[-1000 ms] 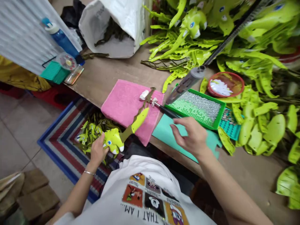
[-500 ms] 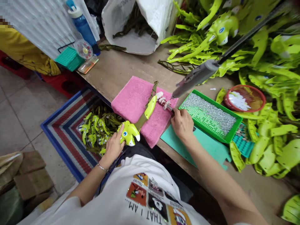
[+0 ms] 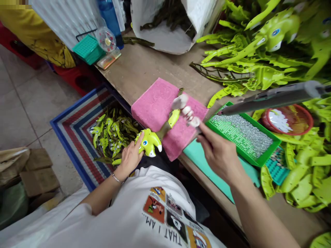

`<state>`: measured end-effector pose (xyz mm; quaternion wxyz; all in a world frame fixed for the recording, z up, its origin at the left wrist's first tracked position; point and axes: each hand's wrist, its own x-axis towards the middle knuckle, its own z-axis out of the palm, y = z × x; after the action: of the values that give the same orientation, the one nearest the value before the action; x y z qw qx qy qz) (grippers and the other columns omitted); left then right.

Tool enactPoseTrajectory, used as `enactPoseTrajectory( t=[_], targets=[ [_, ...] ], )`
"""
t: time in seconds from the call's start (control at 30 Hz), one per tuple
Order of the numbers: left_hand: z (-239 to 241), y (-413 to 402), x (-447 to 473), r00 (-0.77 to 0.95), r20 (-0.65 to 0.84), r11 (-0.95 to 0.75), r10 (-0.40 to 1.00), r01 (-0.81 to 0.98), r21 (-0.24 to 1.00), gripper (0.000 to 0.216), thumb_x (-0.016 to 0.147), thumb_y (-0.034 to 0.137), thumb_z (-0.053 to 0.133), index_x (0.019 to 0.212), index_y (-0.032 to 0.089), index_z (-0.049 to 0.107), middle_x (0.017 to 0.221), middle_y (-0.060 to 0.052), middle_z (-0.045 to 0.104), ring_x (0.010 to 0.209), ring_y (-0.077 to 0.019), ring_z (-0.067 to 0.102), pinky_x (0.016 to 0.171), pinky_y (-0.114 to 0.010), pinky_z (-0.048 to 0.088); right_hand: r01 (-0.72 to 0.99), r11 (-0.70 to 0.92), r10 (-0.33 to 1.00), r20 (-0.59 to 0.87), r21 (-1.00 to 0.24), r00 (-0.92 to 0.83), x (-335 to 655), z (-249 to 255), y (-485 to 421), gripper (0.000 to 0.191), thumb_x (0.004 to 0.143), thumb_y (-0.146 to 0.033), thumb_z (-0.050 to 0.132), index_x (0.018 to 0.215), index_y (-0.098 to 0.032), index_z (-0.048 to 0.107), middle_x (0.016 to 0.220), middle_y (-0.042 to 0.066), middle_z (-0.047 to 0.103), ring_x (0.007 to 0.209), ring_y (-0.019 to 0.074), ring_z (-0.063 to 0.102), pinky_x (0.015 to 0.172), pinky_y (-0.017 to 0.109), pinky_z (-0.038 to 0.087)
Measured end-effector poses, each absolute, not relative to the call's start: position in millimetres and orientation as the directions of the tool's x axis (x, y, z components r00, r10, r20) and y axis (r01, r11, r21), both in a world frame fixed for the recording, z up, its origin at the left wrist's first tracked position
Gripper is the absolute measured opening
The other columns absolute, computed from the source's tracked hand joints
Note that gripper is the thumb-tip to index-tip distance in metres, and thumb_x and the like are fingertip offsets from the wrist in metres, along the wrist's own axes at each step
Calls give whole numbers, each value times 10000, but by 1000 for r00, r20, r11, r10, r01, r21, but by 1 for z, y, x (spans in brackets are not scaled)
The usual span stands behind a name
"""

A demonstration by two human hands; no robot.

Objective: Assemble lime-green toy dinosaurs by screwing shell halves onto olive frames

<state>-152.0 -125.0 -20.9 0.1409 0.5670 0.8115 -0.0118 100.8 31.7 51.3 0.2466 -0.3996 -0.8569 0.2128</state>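
Observation:
My left hand (image 3: pixel 131 155) is closed on the head end of a yellow-green toy dinosaur (image 3: pixel 150 142) with a blue eye and white horn tips. The toy's olive body runs across a pink cloth-covered block (image 3: pixel 150 98), and its tail end shows at the far side. In my right hand (image 3: pixel 219 151) is a hammer-like tool (image 3: pixel 186 111), blurred by motion, with a whitish head and pale wrapped bands along its shaft. Its head is over the toy's body; whether they touch I cannot tell. A grey hanging power screwdriver (image 3: pixel 269 98) slants above the green tray, apart from my hands.
The green tray (image 3: pixel 266 156) holds many small screws. Behind it stands a red basket (image 3: pixel 309 120) with white pieces. Yellow-green toy parts (image 3: pixel 300 172) heap up at right. A striped bin (image 3: pixel 69 137) with toys sits at left, and a white sack (image 3: pixel 165 43) lies at the back.
The screwdriver has swung right, away from the block to over the screw tray. My right hand and the hammer-like tool have lifted slightly. My left hand still holds the toy.

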Motion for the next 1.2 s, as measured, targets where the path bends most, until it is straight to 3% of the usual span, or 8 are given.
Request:
enactPoseTrajectory(
  t=[0.23, 0.43, 0.6, 0.67, 0.83, 0.9, 1.03, 1.2],
  targets=[
    [-15, -119, -156, -311, -305, 358, 900, 928, 108, 791, 895, 223, 616, 1578, 293, 223, 980, -68, 635, 855, -237, 680, 749, -289, 488, 651, 682, 671, -70, -334, -739, 86, 54, -6, 460, 977, -227, 458, 1433, -238, 517, 750, 17, 619, 495, 113, 540, 475, 218, 386],
    [-13, -118, -154, -333, -379, 397, 863, 912, 103, 775, 924, 226, 583, 1586, 308, 188, 1067, -90, 626, 976, -268, 664, 814, -325, 483, 620, 706, 692, 146, -343, -707, 85, 67, -12, 511, 999, -217, 388, 1509, -249, 413, 775, 32, 580, 586, 116, 561, 557, 212, 453],
    [-11, -117, -152, -328, -386, 387, 862, 918, 85, 772, 933, 217, 577, 1590, 299, 179, 1050, -94, 626, 967, -267, 659, 797, -324, 477, 733, 628, 711, -189, -261, -677, 81, 40, -9, 552, 965, -199, 436, 1506, -304, 410, 791, 24, 629, 528, 120, 563, 509, 220, 433],
    [-8, -116, -150, -337, -394, 392, 855, 917, 67, 769, 932, 220, 580, 1589, 296, 186, 1040, -92, 627, 957, -264, 660, 790, -320, 476, 708, 617, 718, -123, -342, -685, 81, 40, -6, 513, 991, -232, 407, 1501, -279, 421, 825, 38, 646, 592, 134, 605, 560, 230, 469],
    [-1, -115, -148, -358, -372, 388, 857, 922, 6, 770, 933, 224, 582, 1588, 299, 185, 1042, -94, 625, 970, -270, 659, 807, -337, 479, 664, 571, 819, 281, -483, -500, 92, 43, -7, 491, 1023, -289, 361, 1509, -239, 407, 729, 21, 587, 600, 139, 562, 617, 248, 494],
    [0, -116, -148, -361, -354, 384, 863, 923, -5, 765, 933, 218, 577, 1589, 289, 188, 1046, -99, 626, 974, -272, 658, 818, -347, 482, 709, 522, 853, 285, -474, -438, 99, 30, -8, 492, 1021, -283, 347, 1502, -214, 421, 696, 19, 570, 579, 146, 544, 605, 256, 482],
    [-1, -116, -149, -360, -340, 375, 869, 927, -22, 739, 929, 219, 587, 1580, 267, 238, 1031, -103, 634, 964, -272, 662, 819, -347, 490, 804, 406, 908, 92, -435, -409, 108, 8, 2, 501, 1007, -294, 335, 1482, -196, 457, 680, 30, 573, 558, 173, 540, 584, 282, 456],
    [0, -114, -150, -347, -323, 361, 880, 932, -18, 730, 916, 204, 588, 1572, 249, 271, 1009, -108, 651, 914, -280, 678, 765, -334, 510, 842, 310, 950, 166, -442, -263, 88, 12, 34, 536, 1010, -303, 281, 1531, -221, 373, 886, 96, 634, 731, 203, 600, 692, 315, 486]
  ],
)
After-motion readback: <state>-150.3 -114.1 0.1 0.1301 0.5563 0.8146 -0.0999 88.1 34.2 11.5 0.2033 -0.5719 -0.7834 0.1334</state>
